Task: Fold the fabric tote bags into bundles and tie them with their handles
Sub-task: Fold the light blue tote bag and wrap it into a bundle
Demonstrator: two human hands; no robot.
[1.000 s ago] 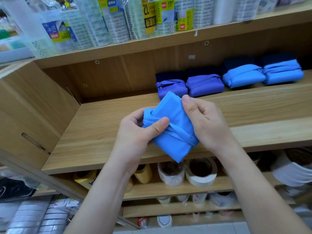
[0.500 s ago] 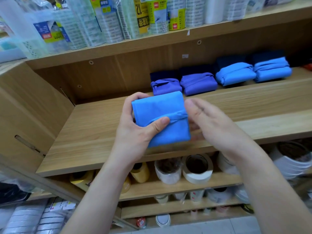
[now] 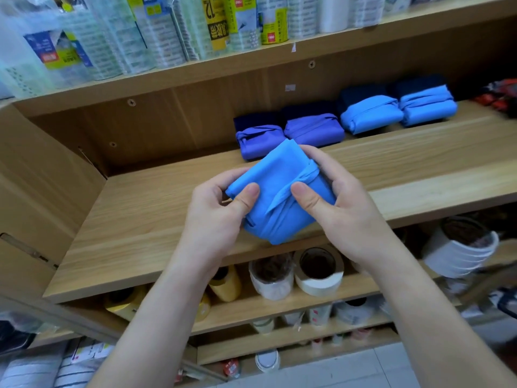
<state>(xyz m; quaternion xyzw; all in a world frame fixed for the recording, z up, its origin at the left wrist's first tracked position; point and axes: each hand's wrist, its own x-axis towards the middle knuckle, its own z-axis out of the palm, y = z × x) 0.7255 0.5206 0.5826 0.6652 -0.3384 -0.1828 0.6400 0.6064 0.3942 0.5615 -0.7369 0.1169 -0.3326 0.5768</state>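
Note:
A folded light-blue tote bundle (image 3: 279, 191) is held in the air over the front of the wooden shelf (image 3: 156, 219). Its handle strap wraps across the right side. My left hand (image 3: 218, 217) grips its left edge, thumb on top. My right hand (image 3: 338, 203) grips the right side, thumb pressing the strap, fingers curled behind. At the back of the shelf lie two purple bundles (image 3: 291, 135) and two light-blue bundles (image 3: 397, 110), each tied, with dark navy ones behind them.
The upper shelf carries wrapped packs of tape and stationery (image 3: 167, 32). Below, tape rolls (image 3: 319, 270) and yellow rolls (image 3: 223, 284) sit on lower shelves. A red and black item (image 3: 500, 96) lies at the far right of the shelf.
The bundle turned in my hands, from flat-on to tilted with a corner up. My right hand, open beside it half a second ago, now grips its right side over the strap.

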